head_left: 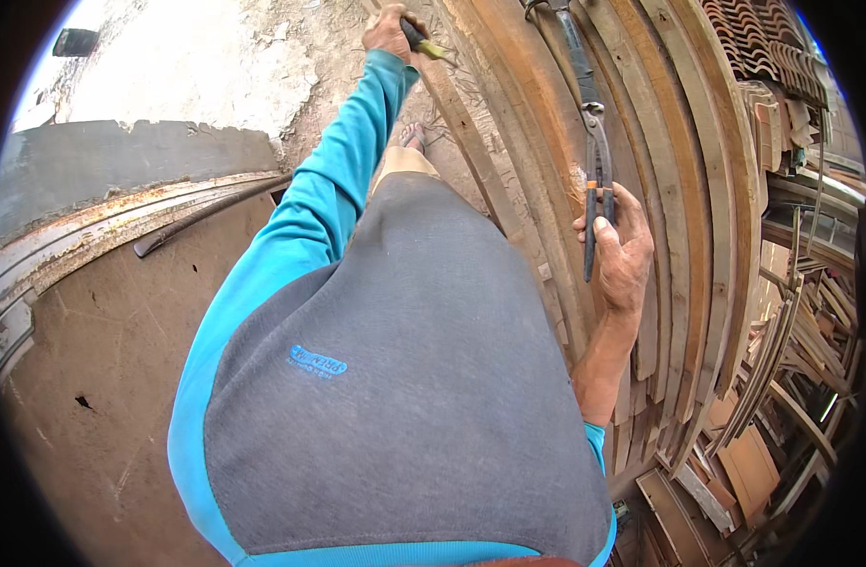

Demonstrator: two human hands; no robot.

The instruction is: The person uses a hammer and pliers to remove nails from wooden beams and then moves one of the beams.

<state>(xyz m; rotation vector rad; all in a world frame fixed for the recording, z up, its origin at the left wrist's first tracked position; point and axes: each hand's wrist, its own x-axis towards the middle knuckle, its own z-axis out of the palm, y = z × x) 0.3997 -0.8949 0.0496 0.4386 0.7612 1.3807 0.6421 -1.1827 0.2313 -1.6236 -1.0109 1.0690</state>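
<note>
Both hands are clamped: my left hand grips a small tool against the stacked planks, my right hand squeezes long pliers. Slipping jaws could nick fingers, I judge.

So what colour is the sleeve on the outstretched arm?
Bright turquoise blue sleeve, clearest in the head view.

daylit concrete ground, stacked timber

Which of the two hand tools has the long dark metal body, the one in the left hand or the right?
The pliers-like tool in the right hand: long, dark, with two handles. The left hand grips a short tool with a yellowish tip.
</note>
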